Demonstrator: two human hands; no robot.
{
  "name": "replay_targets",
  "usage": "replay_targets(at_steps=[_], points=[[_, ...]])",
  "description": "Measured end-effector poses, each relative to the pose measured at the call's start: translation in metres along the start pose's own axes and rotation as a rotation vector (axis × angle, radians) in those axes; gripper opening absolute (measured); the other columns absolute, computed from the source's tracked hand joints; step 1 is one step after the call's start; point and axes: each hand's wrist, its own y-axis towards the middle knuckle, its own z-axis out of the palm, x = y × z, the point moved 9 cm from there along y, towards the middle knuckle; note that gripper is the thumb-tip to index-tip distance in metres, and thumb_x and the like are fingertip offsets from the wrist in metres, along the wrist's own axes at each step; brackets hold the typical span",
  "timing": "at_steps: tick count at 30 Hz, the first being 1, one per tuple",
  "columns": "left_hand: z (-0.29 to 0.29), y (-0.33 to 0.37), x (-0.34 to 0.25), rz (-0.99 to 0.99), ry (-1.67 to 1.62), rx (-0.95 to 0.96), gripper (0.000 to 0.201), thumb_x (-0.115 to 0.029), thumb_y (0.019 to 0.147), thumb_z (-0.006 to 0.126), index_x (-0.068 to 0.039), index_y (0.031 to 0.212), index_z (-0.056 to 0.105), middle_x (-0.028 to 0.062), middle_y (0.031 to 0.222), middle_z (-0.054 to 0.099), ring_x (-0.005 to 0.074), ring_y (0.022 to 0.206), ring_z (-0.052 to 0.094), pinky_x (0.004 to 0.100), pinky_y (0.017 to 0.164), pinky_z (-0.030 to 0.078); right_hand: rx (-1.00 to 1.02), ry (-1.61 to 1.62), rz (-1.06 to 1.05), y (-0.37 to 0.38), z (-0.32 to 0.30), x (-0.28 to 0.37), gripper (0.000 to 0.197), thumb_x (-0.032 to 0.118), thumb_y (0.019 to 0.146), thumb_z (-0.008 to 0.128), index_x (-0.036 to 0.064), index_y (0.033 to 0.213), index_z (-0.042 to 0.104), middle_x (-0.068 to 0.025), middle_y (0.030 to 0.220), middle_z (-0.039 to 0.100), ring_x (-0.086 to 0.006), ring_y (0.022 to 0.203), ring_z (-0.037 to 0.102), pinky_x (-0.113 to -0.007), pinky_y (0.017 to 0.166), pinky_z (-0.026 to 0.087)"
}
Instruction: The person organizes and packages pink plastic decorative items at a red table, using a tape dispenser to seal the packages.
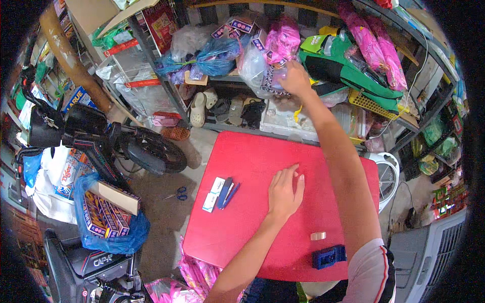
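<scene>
My left hand (285,193) rests over the middle of the red table (242,151), fingers apart and nothing in them. My right arm stretches to the shelf at the back, where my right hand (297,78) has its fingers curled at a dark, white-patterned package (273,81) beside a clear plastic bag. What those fingers pinch is partly hidden. On the table's left side lie a dark blue stapler (226,194) and a small white box (213,194). Near the right front are a small pale tape roll (318,236) and a dark blue block-shaped holder (329,256).
Along the shelf sit a blue plastic bag (217,58), a pink bag (283,40) and a green bag (348,70). Scissors (180,193) lie on the floor left of the table. A motorbike (101,134) stands at left, a white fan (388,177) at right.
</scene>
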Motion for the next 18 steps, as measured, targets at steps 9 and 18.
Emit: replay_targets(at_steps=[9,18], points=[[-0.001,0.002,0.005,0.009,0.008,0.003,0.025,-0.012,0.094,0.063,0.0,0.116,0.065,0.0147,0.091,0.065,0.0342,0.089,0.063,0.0448,0.084,0.051,0.144,0.266,-0.215,-0.075,-0.059,0.036,0.04,0.028,0.082,0.073,0.0032,0.112,0.07,-0.0265,0.134,0.056,-0.0447,0.127,0.052,-0.051,0.112,0.041],[0.001,0.0,-0.003,0.042,0.075,-0.019,0.021,-0.015,0.096,0.061,-0.001,0.109,0.068,0.019,0.102,0.07,0.0379,0.097,0.066,0.0469,0.087,0.052,0.593,0.387,-0.114,-0.293,-0.249,0.025,0.038,0.021,0.087,0.075,0.0077,0.12,0.066,-0.0221,0.146,0.051,-0.0426,0.142,0.042,-0.05,0.12,0.034]])
